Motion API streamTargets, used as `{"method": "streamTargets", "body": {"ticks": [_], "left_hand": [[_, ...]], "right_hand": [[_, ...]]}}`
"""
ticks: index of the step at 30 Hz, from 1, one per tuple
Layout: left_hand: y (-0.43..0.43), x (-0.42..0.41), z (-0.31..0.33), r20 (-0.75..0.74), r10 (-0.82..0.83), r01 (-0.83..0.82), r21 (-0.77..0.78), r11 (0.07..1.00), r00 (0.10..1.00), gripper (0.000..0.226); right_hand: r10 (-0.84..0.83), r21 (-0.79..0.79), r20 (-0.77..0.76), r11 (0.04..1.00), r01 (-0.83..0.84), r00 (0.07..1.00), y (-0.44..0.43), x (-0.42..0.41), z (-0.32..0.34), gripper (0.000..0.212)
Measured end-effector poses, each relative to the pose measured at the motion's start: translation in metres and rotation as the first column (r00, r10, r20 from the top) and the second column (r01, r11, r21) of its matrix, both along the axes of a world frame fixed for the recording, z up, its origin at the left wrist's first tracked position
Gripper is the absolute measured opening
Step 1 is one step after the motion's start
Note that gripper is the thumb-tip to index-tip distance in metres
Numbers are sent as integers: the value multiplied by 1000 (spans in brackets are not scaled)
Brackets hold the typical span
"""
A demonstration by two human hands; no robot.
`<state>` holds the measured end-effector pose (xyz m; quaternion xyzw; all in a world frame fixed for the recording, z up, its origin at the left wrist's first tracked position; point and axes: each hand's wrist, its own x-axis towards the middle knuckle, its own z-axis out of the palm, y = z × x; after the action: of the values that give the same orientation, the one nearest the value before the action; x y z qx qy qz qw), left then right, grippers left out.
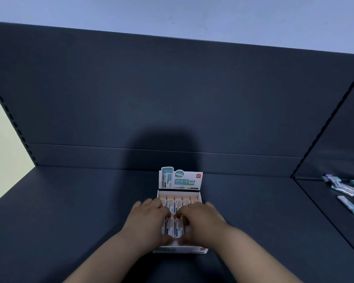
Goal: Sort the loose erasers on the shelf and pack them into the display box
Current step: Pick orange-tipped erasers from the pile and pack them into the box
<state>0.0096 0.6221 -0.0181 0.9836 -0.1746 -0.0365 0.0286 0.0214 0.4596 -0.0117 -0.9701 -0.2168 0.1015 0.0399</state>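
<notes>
White display box [189, 181] marked "纳米净" and deli holds orange-sleeved erasers [178, 201].

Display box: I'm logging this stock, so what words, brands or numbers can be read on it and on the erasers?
"纳米净": large print on the header card of the box.
"deli": white on the red tag at the header card's top right corner.
Header card's small print: blurred.
Front tag on the box's lip: blurred.
Packed erasers, wrappers: too small.
Loose erasers at right: too small.
</notes>
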Motion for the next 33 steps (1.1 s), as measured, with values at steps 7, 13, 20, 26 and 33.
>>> {"method": "streamTargets", "body": {"ticks": [7,13,20,26,33], "left_hand": [[0,0,0,0,16,-16,-15,1000,1000,57],[1,5,7,8,35,-35,-31,999,999,67],[-18,11,19,134,61,-35,-189,981,989,48],[-59,11,19,188,-16,43,-142,989,982,44],[-120,9,24,207,-88,102,-56,993,974,44]], "right_hand": [[-17,45,-6,999,18,1000,0,2,-3,56],[-27,108,75,994,19,997,-9,3,7,58],[-161,206,186,971,122,969,-42,5,20,52],[-200,226,171,961,160,965,-71,2,19,53],[-217,234,157,956,177,963,-129,-4,10,53]]}}
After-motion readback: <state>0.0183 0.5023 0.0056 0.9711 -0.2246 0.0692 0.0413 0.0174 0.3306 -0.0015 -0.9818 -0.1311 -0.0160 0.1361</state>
